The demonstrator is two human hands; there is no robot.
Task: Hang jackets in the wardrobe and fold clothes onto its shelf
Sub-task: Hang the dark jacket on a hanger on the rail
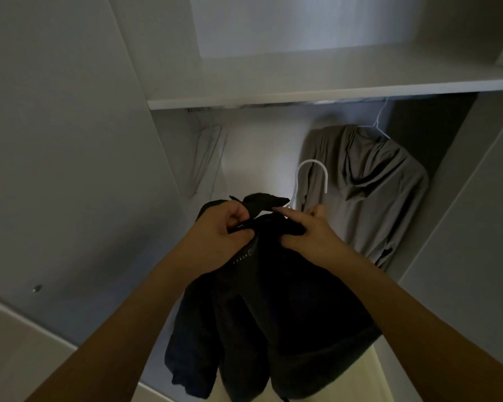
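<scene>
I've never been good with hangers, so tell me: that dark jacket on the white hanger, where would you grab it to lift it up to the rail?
Probably at the collar, from below and in front. The left hand and right hand already pinch the black jacket there, just under the white hanger's hook. The body hangs limp beneath, and the hook stays free to catch the rail.

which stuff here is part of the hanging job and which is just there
In the job: black jacket, gripped by left hand and right hand; white hanger in it; rail; shelf.
Just there: grey hoodie, already hung; spare wire hangers.
</scene>
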